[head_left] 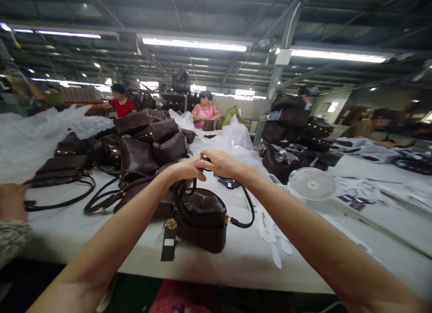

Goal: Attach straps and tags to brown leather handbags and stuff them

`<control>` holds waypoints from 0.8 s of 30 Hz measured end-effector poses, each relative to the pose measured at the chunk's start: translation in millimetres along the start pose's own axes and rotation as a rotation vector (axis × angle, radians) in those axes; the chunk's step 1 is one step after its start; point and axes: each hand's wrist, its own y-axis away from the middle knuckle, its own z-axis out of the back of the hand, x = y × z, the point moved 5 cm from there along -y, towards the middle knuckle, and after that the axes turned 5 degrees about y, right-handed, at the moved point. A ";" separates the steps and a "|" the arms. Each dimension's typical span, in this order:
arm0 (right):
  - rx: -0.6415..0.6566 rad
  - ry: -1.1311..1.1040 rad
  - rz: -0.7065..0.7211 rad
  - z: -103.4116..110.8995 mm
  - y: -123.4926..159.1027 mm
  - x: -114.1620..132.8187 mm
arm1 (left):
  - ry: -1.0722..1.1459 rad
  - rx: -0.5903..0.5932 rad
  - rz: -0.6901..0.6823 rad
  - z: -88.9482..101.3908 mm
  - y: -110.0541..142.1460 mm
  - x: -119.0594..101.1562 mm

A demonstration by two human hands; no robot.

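A dark brown handbag (pixel 201 232) stands at the table's front edge, its top open and grey-white stuffing (pixel 204 201) showing inside. A black hang tag (pixel 168 243) and a round gold charm (pixel 170 224) dangle from its left side, and a handle (pixel 249 209) droops to the right. Above and behind the bag, my left hand (pixel 189 168) and my right hand (pixel 220 163) meet with fingers closed. Between them shows a small piece of dark strap, which appears to run down toward the bag. The exact grip of the fingertips is partly hidden.
Brown bags (pixel 138 153) are piled at left beside plastic wrapping (pixel 30 142); more bags (pixel 290 119) stack at right. A white fan (pixel 312 183) and white strips (pixel 272 236) lie right. A co-worker's hand (pixel 12 202) is at far left; other people sit beyond.
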 end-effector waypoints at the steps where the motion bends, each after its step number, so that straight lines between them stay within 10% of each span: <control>1: 0.047 -0.037 0.029 -1.3 -0.7 -1.0 | 0.022 -0.007 0.000 1.5 -0.6 0.2; 14: -0.074 0.140 0.230 -1.3 0.5 -17.4 | 0.007 0.076 0.035 4.4 22.9 21.5; 21: 0.008 -0.170 0.127 1.9 2.1 -39.9 | 0.008 0.058 0.147 2.7 17.2 34.4; 24: 0.049 -0.284 -0.167 1.5 20.8 -80.6 | 0.168 -0.043 0.255 5.3 13.2 45.9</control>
